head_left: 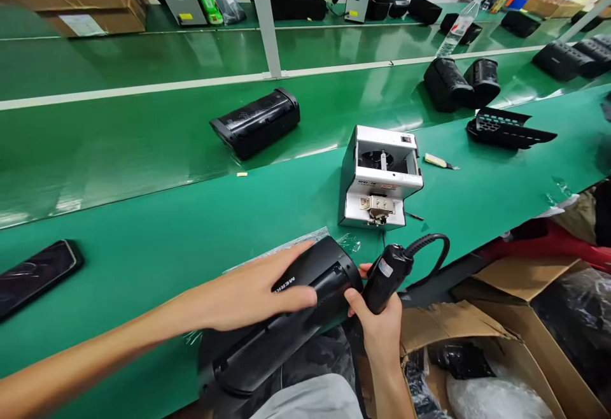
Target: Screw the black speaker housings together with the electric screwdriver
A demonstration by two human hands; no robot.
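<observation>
A black cylindrical housing (286,336) with white lettering lies tilted at the near table edge. Across its upper side rests my left hand (258,291), thumb and fingers spread around the body. My right hand (382,323) is closed round a black corded electric tool (387,272), held beside the housing's right end; its fingertips are near that end. The tool's tip is hidden. Beyond the hands stands a silver screw feeder machine (382,180). Clear plastic wrap (305,238) lies under the housing.
A phone (35,276) lies at left. Behind is another black housing (258,123). A cutter knife (440,162) and black shell (508,128) lie right of the machine. An open carton (458,320) stands below right. Across the bench, people's hands show.
</observation>
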